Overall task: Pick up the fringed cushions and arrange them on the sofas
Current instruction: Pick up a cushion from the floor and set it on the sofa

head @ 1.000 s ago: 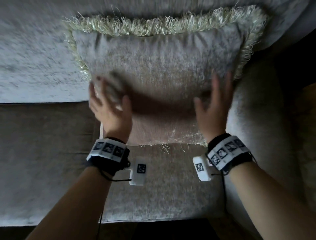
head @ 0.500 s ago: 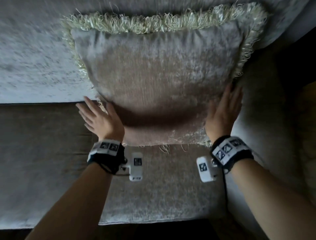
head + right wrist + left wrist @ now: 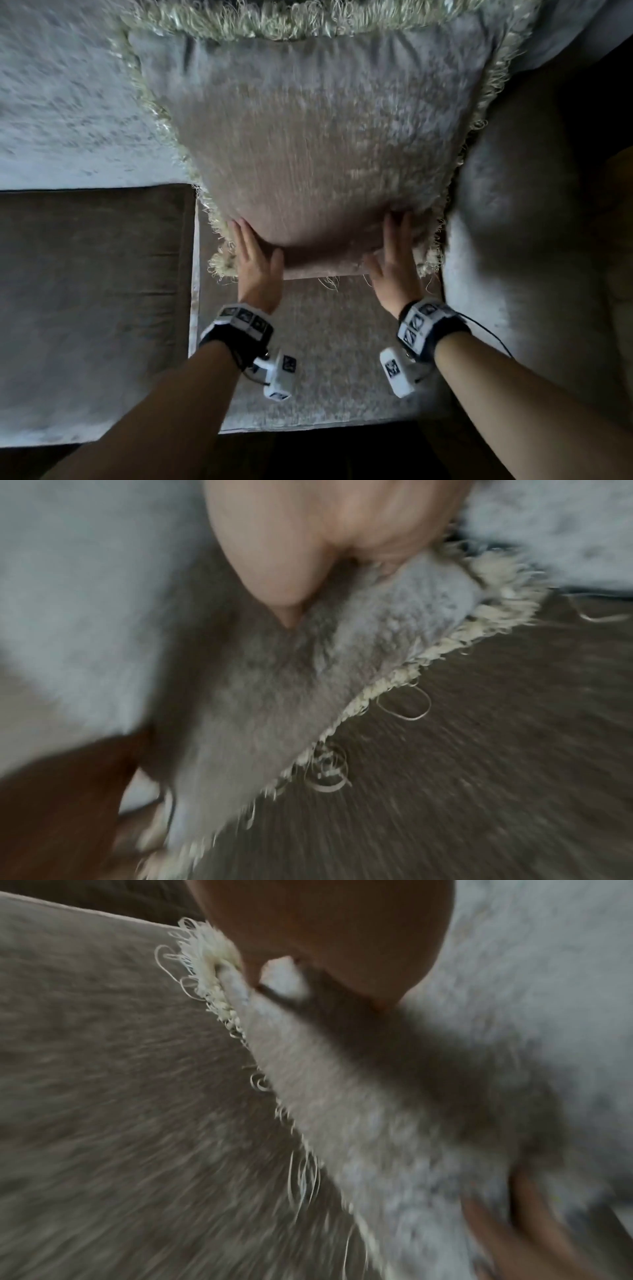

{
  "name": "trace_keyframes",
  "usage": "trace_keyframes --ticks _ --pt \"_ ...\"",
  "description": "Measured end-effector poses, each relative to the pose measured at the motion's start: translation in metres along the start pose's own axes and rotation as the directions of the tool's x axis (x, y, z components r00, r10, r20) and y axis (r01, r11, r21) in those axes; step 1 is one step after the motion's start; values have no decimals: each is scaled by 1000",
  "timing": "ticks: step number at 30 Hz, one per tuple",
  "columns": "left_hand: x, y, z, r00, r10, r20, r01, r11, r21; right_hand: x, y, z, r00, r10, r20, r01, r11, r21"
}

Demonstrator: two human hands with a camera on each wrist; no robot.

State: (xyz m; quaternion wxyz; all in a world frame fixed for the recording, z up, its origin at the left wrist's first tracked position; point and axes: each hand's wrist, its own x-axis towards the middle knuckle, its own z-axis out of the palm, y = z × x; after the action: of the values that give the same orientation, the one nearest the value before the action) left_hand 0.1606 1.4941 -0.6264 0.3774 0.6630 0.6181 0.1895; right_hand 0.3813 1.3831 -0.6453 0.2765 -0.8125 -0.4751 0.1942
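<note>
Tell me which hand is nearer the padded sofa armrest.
Right. The right hand presses the lower right part of the grey plush cushion with cream fringe, beside the padded grey sofa armrest. The left hand presses the cushion's lower left part, farther away.

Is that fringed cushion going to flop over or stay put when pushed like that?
The fringed cushion probably gives rather than resists: its lower edge dents under the left hand and right hand. Plump and leaning on the sofa back, it likely stays propped. The loose fringe may snag.
</note>
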Motion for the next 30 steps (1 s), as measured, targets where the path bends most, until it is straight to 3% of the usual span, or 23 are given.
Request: trace_keyframes --ticks 3,6,7,9,10,12,14,17,18,22,26,28,30 --pt "22 -15 11 980 -119 158 88 978 189 14 14 7 991 111 75 -105 992 -77" --pt "43 -32 -10 853 -470 227 454 883 122 3 24 -1 966 258 31 -254 961 -106" --pt "40 -33 -15 837 -504 215 491 864 114 -1 19 -1 955 294 -24 -295 952 -81" --pt "25 -21 -14 882 -467 66 463 883 72 -7 6 2 927 343 -152 -348 937 -5" --pt "16 -12 -11 919 -394 9 393 918 57 -7 2 6 921 353 -167 -356 934 16" --pt "1 -10 2 947 -294 127 277 951 137 -10 0 12 923 386 5 -385 921 -59" --pt "1 -21 11 885 -362 292 296 923 248 -19 11 10 845 482 233 -435 871 -226" --pt "12 -30 4 815 -448 367 330 880 340 -35 41 -7 686 632 360 -541 774 -328" --pt "15 -27 1 815 -454 360 324 872 367 -43 46 -12 674 643 364 -562 766 -312" --pt "13 -19 -9 808 -492 325 311 824 473 -59 41 -17 773 565 289 -506 823 -258" --pt "-7 1 -20 809 -505 299 280 780 560 -38 9 -31 716 596 363 -564 800 -202" --pt "-17 8 -26 816 -496 297 259 773 579 -28 -3 -37 719 573 393 -551 815 -180" --pt "-28 14 -34 797 -534 284 316 768 557 -25 -15 -43 730 539 420 -523 836 -164"
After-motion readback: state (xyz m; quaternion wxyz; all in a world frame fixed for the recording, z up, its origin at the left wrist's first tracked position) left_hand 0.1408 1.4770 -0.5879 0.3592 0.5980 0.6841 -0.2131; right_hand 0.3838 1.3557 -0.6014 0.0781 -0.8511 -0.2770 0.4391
